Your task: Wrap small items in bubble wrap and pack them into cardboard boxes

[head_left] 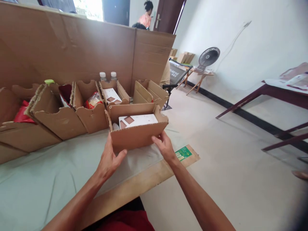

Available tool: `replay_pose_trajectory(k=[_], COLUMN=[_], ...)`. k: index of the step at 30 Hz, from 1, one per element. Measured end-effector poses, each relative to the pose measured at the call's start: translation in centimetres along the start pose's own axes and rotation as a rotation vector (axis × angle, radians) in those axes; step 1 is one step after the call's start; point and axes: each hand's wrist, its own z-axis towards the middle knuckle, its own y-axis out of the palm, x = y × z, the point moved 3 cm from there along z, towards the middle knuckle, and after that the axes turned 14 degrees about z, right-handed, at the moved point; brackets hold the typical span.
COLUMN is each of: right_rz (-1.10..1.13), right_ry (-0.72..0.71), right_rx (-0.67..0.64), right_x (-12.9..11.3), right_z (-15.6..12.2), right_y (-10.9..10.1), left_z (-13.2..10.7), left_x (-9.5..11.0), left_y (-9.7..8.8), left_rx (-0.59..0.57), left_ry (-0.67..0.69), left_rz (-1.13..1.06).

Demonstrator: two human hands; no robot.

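An open-topped cardboard box (138, 137) is gripped between my two hands at the front right of the table. My left hand (109, 158) holds its left end, with the thumb along the lower front and the fingers mostly hidden behind the side. At the lower right corner, my right hand (165, 146) presses its thumb to the front while its other fingers go out of sight. Inside lies a white carton (138, 120) with brown diamond-shaped marks, beside something whitish at the left. Another cardboard bin with a similar white carton (112, 95) stands just behind.
More cardboard bins (60, 123) stand in a row to the left, holding red packets. Two capped bottles (103, 76) rise behind them against a tall cardboard panel (91, 48). A pale cloth (72, 173) covers the table. A fan (209, 57) and a person (145, 19) are farther back.
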Motion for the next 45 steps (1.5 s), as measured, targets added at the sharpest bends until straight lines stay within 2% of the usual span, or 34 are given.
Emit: replay_pose_trajectory(k=[2, 4, 6, 8, 10, 13, 15, 16, 18, 20, 22, 23, 25, 27, 29, 30, 33, 36, 38, 41, 43, 45], right_rz=[-0.035, -0.019, 0.027, 0.072, 0.115, 0.13, 0.097, 0.084, 0.078, 0.095, 0.121, 0.132, 0.132, 0.092, 0.04, 0.023, 0.012, 0.0, -0.025, -0.068, -0.061, -0.018], right_ry=[0.002, 0.007, 0.011, -0.001, -0.039, -0.111, -0.155, -0.166, -0.149, -0.106, -0.096, -0.106, -0.142, -0.184, -0.196, -0.187, -0.115, -0.078, -0.067, -0.076, -0.09, -0.089], right_rx=[-0.003, -0.051, -0.14, -0.211, -0.221, -0.1, 0.0, 0.025, -0.025, -0.169, -0.276, -0.286, -0.208, -0.054, 0.04, 0.037, -0.088, -0.141, -0.171, -0.269, -0.35, -0.447], right_x=[-1.0, -2.2, -3.9, -5.7, -7.1, -8.1, -8.5, -8.7, -9.1, -9.7, -10.3, -10.6, -10.7, -10.4, -9.7, -9.1, -6.9, -4.2, -2.4, -0.7, -0.2, 0.0], right_z=[-3.0, -4.9, -5.3, -4.3, -2.8, -1.5, -1.9, -2.4, -3.4, -3.9, -3.6, -3.2, -2.5, -2.4, -3.1, -3.6, -5.6, -7.4, -8.1, -8.0, -6.7, -4.8], right_y=[1.0, 3.1, 5.7, 7.6, 7.8, 5.8, 4.8, 5.0, 7.0, 10.3, 12.7, 13.0, 11.8, 9.4, 7.8, 7.7, 9.8, 11.5, 10.9, 8.1, 6.5, 6.1], left_z=[-3.9, -7.4, -9.0, -8.4, -6.1, -3.0, -2.8, -3.4, -5.4, -7.2, -7.6, -7.2, -5.7, -4.4, -4.2, -4.5, -6.6, -8.2, -8.7, -9.2, -9.6, -10.2], left_x=[-0.9, -1.9, -2.4, -1.5, 0.5, 3.6, 4.5, 4.4, 3.3, 1.8, 1.2, 1.4, 2.6, 3.7, 3.7, 3.1, -0.3, -3.7, -5.1, -5.8, -5.7, -5.6], left_y=[-1.8, -4.2, -7.1, -9.4, -10.4, -9.8, -9.6, -10.0, -11.9, -14.7, -16.9, -17.3, -16.3, -14.1, -12.2, -11.7, -11.9, -12.5, -12.3, -11.4, -10.9, -10.7], left_rx=[-0.023, -0.01, 0.047, 0.121, 0.196, 0.208, 0.161, 0.14, 0.138, 0.217, 0.317, 0.346, 0.338, 0.28, 0.216, 0.207, 0.255, 0.252, 0.226, 0.206, 0.192, 0.175], left_ry=[-0.084, -0.179, -0.244, -0.254, -0.197, -0.042, 0.01, 0.004, -0.077, -0.204, -0.261, -0.243, -0.139, -0.045, -0.053, -0.091, -0.241, -0.37, -0.434, -0.444, -0.422, -0.435], left_rz=[0.025, 0.043, 0.039, 0.022, 0.002, -0.036, -0.024, -0.014, 0.005, 0.028, 0.059, 0.054, 0.007, -0.029, -0.033, -0.035, -0.063, -0.082, -0.1, -0.165, -0.189, -0.187])
